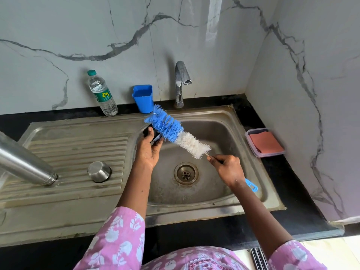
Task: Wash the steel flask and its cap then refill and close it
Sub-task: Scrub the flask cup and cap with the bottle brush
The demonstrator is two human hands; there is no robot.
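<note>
Left hand (149, 150) gripped a black cap piece (145, 131) over the sink (194, 213) basin's left edge. Right hand (228, 168) curled round the bottle brush (175, 132) handle, blue bristles at that piece. Steel flask (25, 162) sat on the drainboard's left side, steel cup lid (99, 171) inverted just beside it.

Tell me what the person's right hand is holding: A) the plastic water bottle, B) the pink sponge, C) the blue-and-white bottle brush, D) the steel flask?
C: the right hand grips the handle of the bottle brush above the sink, while the left hand holds a dark cap and the steel flask rests on the drainboard.
</note>
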